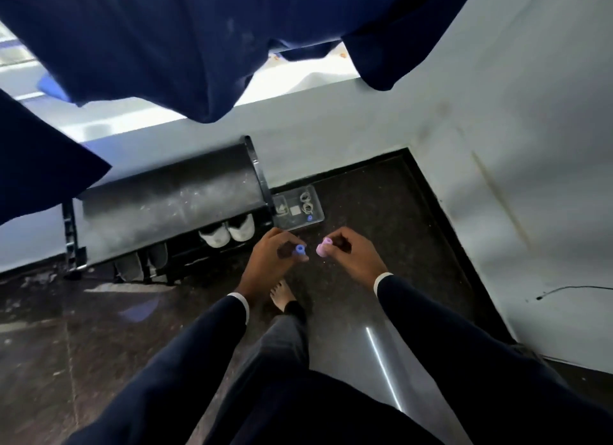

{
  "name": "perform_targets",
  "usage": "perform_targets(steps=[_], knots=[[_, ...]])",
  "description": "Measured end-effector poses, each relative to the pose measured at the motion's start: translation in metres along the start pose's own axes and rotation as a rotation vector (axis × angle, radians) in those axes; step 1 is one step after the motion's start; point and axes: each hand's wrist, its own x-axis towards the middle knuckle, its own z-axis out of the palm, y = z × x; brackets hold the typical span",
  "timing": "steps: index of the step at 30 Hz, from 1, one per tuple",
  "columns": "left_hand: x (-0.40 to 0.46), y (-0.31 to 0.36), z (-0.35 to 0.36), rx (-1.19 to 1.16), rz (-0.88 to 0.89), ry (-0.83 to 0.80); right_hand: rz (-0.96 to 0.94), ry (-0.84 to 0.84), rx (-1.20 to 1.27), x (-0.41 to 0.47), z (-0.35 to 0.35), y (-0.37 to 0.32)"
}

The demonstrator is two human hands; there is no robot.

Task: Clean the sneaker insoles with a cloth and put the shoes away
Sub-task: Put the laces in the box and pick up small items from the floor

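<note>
Just beyond the left hand point(272, 255) I note the black shoe rack point(166, 192) standing against the wall, with the white sneakers point(227, 232) parked toe-out on its upper shelf, close to that hand's far side. A darker pair point(139, 262) sits on the lower shelf, further off to the left hand's outer side. The left hand pinches a small blue cylindrical piece point(300, 249) at its fingertips; the right hand point(348, 254) pinches a matching pink piece point(323, 247). The two pieces face each other across a small gap and do not touch. What they are I cannot tell. A clear plastic box point(298, 207) holding small items lies on the dark floor point(381, 212) just ahead of both hands, beside the rack's end. No cloth for wiping is identifiable; dark blue fabric point(182, 46) hangs overhead, well apart from the hands. My reading: the cleaning step has not begun, as the sneakers are on the rack with insoles untouched. The next move calls for freeing both hands, probably by setting the two pieces down in the box, then reaching the left hand forward to draw the white sneakers off the shelf.
</note>
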Motion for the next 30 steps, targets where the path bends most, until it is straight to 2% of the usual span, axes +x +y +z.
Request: perform_targets(steps=[4,10,14,19,22,30], knots=[[0.059,-0.007,0.022,-0.007,-0.047,-0.033,0.088,0.003,-0.033,0.065,-0.018,0.01],[0.15,-0.06,0.075,0.042,-0.195,-0.036,0.17,-0.001,-0.108,0.182,-0.025,0.049],[0.204,-0.1,0.108,0.001,-0.363,0.02,0.182,0.034,-0.164,0.252,-0.024,0.106],[0.264,-0.178,0.166,0.071,-0.399,0.07,0.182,-0.049,-0.279,0.349,-0.012,0.198],[0.302,-0.239,0.214,0.062,-0.492,0.089,0.18,-0.117,-0.343,0.413,0.005,0.263],[0.392,-0.384,0.304,0.18,-0.535,0.221,-0.013,-0.206,-0.501,0.542,0.056,0.393]])
